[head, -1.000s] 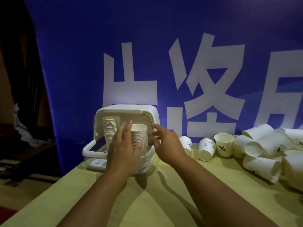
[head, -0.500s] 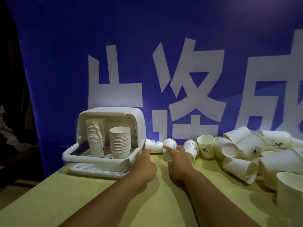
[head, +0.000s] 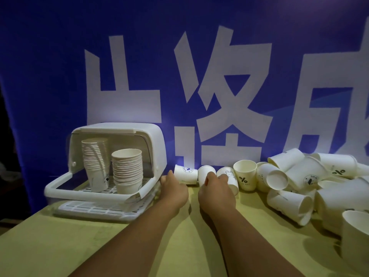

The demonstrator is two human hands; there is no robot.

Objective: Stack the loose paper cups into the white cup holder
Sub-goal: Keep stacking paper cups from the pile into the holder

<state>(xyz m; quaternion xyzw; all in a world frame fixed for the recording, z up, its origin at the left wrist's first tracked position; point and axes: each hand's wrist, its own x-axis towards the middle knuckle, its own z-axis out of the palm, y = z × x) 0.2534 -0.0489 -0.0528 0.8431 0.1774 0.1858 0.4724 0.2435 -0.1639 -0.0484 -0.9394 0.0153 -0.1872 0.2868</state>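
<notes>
The white cup holder [head: 60, 188] stands at the table's left with its lid up. Inside it are a tall leaning cup stack [head: 95, 160] and a shorter stack [head: 126, 170]. Loose paper cups lie in a row to its right. My left hand [head: 175, 188] reaches a cup lying on its side [head: 186, 173]; the thumb touches its rim and the fingers are spread beside it. My right hand [head: 216, 189] curls its fingers over a tipped cup with a drawing [head: 230, 175]. Another cup [head: 205, 169] sits just behind that hand.
An upright cup with a % mark [head: 244, 174] stands right of my right hand. A heap of several tipped cups [head: 299, 176] fills the table's right side, one large cup [head: 355, 236] close at the right edge. A blue banner [head: 179, 76] backs the table.
Both hands left the cup holder and moved right along the table to the row of loose cups. The view shifted right with them.
</notes>
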